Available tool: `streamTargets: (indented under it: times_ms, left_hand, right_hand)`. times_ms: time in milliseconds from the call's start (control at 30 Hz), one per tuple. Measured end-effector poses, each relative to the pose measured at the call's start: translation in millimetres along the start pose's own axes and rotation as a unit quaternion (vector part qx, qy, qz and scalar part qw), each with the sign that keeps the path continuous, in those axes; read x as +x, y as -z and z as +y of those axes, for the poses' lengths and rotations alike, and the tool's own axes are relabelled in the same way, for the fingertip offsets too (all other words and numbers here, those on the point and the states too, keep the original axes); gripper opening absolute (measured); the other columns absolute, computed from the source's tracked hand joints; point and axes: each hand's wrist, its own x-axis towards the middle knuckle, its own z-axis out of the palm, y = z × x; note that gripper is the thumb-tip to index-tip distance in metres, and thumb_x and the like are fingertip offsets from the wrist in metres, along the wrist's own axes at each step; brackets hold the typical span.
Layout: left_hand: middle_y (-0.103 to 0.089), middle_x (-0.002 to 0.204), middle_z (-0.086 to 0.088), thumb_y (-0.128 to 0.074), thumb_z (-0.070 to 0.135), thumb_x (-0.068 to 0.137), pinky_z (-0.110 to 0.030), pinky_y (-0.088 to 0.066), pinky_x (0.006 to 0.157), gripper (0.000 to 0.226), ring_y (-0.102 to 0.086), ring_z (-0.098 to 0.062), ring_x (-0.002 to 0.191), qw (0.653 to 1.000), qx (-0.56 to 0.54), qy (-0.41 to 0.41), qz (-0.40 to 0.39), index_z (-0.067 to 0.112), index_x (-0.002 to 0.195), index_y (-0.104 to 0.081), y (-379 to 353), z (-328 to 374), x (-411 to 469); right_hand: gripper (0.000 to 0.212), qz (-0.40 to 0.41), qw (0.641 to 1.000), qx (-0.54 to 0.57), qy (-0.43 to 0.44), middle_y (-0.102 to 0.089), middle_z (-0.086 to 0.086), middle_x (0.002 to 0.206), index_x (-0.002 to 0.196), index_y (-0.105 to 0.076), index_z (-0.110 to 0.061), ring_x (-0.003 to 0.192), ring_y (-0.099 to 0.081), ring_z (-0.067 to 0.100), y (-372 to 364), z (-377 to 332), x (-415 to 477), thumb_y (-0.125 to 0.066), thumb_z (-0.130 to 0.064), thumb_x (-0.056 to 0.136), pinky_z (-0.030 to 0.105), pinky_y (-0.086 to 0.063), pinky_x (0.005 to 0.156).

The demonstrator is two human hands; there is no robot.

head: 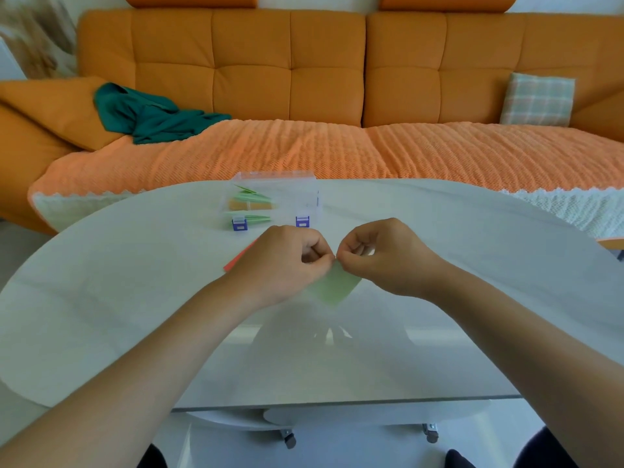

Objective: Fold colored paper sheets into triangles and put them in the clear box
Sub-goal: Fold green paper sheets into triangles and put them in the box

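Pinching top corner of green sheet (337,288) with left hand (287,265) and right hand (381,261). Match edges exactly, then press crease flat on table (135,298).

A single wide-angle view from the person's head looks forward and down, close over the counter (101,282), whose near edge sits low in frame; the sofa (253,69) fills the far background.

- light green paper sheet (336,287): hangs corner-down, top corner pinched by left hand (287,261) and right hand (381,261)
- clear box (305,201): blue latches, just past the hands, holding green folded triangles (253,196) plus an orange one (251,206)
- red sheet (240,257): lying flat, mostly hidden behind the left hand
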Motion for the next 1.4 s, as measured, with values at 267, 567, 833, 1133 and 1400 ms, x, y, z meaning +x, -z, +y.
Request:
streamTargets:
  times_ms: [267, 567, 833, 1133, 1400]
  left_hand:
    - [-0.071, 0.076, 0.018, -0.066, 0.029, 0.09, -0.037, -0.057, 0.071, 0.014, -0.068, -0.01, 0.074, 0.999, 0.029, 0.03, 0.001, 0.026, 0.076, -0.069, 17, -7, 4]
    - [-0.068, 0.072, 0.02, -0.064, 0.031, 0.091, -0.032, -0.051, 0.069, 0.014, -0.058, -0.001, 0.062, 0.998, 0.042, 0.021, 0.036, 0.03, 0.077, -0.067, 15, -9, 5]
    - [-0.07, 0.078, 0.022, -0.063, 0.037, 0.091, -0.038, -0.057, 0.069, 0.013, -0.068, -0.009, 0.07, 0.997, 0.046, -0.005, 0.058, 0.035, 0.082, -0.072, 12, 0, 4]
    - [-0.071, 0.074, 0.02, -0.061, 0.037, 0.08, -0.037, -0.057, 0.062, 0.017, -0.069, -0.006, 0.071, 0.995, 0.029, -0.06, 0.072, 0.029, 0.08, -0.077, 12, -5, 3]
    - [-0.068, 0.065, 0.008, -0.067, 0.027, 0.077, -0.026, -0.052, 0.054, 0.015, -0.067, -0.015, 0.062, 0.999, -0.02, -0.018, 0.04, 0.029, 0.063, -0.07, 19, -6, 3]
  right_hand:
    - [0.007, -0.012, 0.996, -0.092, 0.008, -0.068, -0.011, 0.078, 0.08, -0.068, -0.026, 0.073, -0.063, 0.006, 16, 22, 5, -0.065, -0.025, 0.086, 0.033, -0.058, 0.074]
    - [0.01, 0.036, 0.998, -0.045, 0.023, -0.068, -0.018, 0.091, 0.098, -0.071, -0.031, 0.084, -0.062, -0.001, 18, 23, 9, -0.062, -0.031, 0.093, 0.011, -0.047, 0.074]
    - [0.011, 0.019, 0.996, -0.059, 0.065, -0.072, -0.014, 0.084, 0.086, -0.075, -0.03, 0.084, -0.064, 0.007, 0, 7, 5, -0.067, -0.033, 0.092, 0.036, -0.053, 0.083]
    - [0.012, 0.039, 0.999, 0.02, 0.025, -0.072, -0.009, 0.072, 0.08, -0.079, -0.032, 0.073, -0.066, 0.015, -4, 3, 8, -0.071, -0.031, 0.089, 0.038, -0.057, 0.072]
    - [0.018, 0.044, 0.999, 0.015, 0.028, -0.072, -0.01, 0.069, 0.079, -0.077, -0.041, 0.072, -0.066, 0.024, 1, 2, 8, -0.071, -0.027, 0.09, 0.039, -0.057, 0.069]
